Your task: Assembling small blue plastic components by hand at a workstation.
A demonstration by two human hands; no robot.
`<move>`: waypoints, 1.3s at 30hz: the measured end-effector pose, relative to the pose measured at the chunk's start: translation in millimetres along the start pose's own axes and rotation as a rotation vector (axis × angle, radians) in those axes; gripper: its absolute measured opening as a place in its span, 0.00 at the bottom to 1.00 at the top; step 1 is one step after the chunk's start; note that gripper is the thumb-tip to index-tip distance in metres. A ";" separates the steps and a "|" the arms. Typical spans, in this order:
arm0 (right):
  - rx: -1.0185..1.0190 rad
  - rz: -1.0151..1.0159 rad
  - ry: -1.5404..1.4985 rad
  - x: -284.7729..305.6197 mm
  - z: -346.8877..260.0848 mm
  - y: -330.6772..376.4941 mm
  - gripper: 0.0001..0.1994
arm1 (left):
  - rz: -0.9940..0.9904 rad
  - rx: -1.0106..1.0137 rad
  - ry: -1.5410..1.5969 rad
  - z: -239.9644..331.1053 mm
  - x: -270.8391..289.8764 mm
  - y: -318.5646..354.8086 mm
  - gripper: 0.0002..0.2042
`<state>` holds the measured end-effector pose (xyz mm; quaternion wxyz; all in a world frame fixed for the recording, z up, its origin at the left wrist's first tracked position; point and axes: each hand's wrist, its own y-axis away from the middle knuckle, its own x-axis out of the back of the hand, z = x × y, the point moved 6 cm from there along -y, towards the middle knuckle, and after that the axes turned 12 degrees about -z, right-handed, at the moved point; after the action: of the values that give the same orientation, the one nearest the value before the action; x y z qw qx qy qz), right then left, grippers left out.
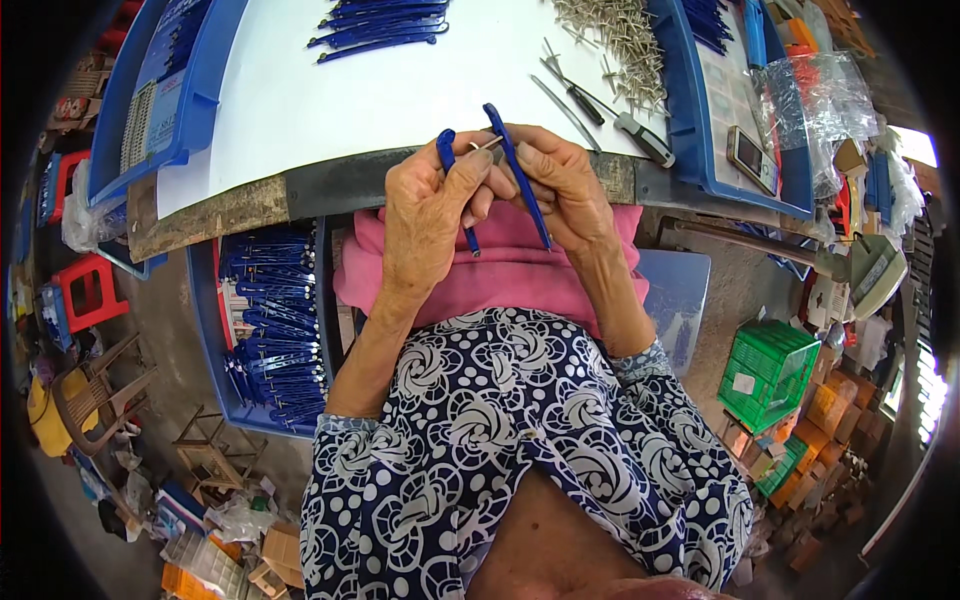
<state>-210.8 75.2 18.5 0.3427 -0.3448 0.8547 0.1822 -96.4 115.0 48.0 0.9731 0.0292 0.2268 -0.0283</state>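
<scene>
At the table's near edge, both my hands are closed round small parts. My left hand grips a slim blue piece with a curved upper end; its lower tip shows below the fingers. A thin metal pin sticks out by my left thumb and reaches the other blue piece. My right hand pinches this second long, slim blue strip, which is tilted with its top toward the left. Fingers hide where the pin meets the parts.
On the white tabletop lie a stack of blue pieces, a heap of metal pins, tweezers and a screwdriver. Blue trays flank it, one holding a phone. A bin of blue pieces stands lower left.
</scene>
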 end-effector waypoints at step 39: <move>0.520 0.084 1.351 -84.8 -73.7 28.8 0.07 | -0.155 -0.145 -0.134 44.6 -25.1 6.5 0.02</move>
<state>-220.6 94.2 132.4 -0.1967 -0.2561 0.9081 -0.2668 -98.9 119.4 99.4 0.9805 -0.0609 0.1643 -0.0888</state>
